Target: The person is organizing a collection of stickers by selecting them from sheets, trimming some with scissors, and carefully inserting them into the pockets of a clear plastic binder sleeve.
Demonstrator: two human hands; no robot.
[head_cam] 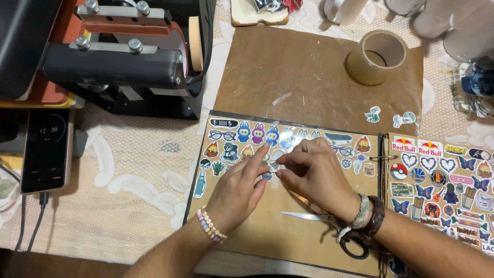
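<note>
An open sticker binder [236, 226] lies in front of me, its brown pages covered with small colourful stickers [257, 134]. My left hand [239, 188] rests on the left page, index finger stretched onto the stickers near the page's middle. My right hand [314, 172] meets it there, fingertips pinched at a small sticker [280, 167] on the page; whether the sticker is lifted I cannot tell. Beaded bracelets circle both wrists. Scissors [329, 221] with black handles lie on the page under my right wrist.
A black and orange press machine [128, 56] stands at the back left. A phone [47, 149] on a cable lies at the left. A brown paper sheet [309, 77] holds a tape roll [377, 56] and two loose stickers [391, 117]. Pale cups [453, 25] stand far right.
</note>
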